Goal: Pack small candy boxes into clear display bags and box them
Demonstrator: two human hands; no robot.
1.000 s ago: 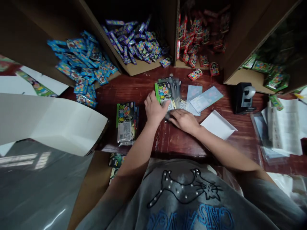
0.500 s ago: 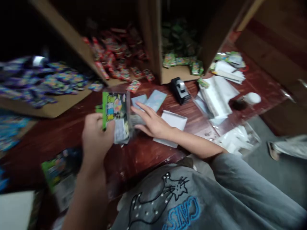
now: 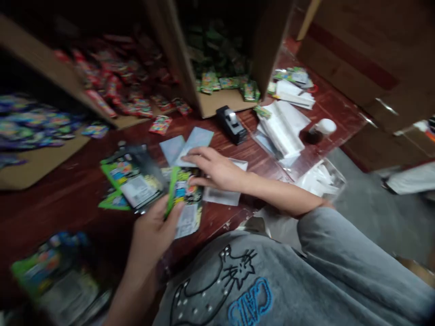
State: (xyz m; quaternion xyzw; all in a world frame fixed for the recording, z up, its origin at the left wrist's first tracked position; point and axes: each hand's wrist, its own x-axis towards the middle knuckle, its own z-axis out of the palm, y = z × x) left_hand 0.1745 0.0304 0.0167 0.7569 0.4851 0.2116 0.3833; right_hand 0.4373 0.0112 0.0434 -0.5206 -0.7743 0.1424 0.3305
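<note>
My left hand is closed on a green printed packet in clear wrap, held just above the dark red table. A few more such packets lie fanned out on the table to its left. My right hand rests on the table with fingers stretched flat, its fingertips by the pale blue cards and its palm over a white envelope. The picture is smeared by motion.
Open cardboard boxes at the back hold blue packs, red packs and green packs. A black tape dispenser, stacked clear sleeves and a white-capped jar stand to the right. Another packet pile lies at lower left.
The view has swung to the right. My left hand lifted a green packet off the pile and brought it down towards me. My right hand stayed flat on the table near the blue cards.
</note>
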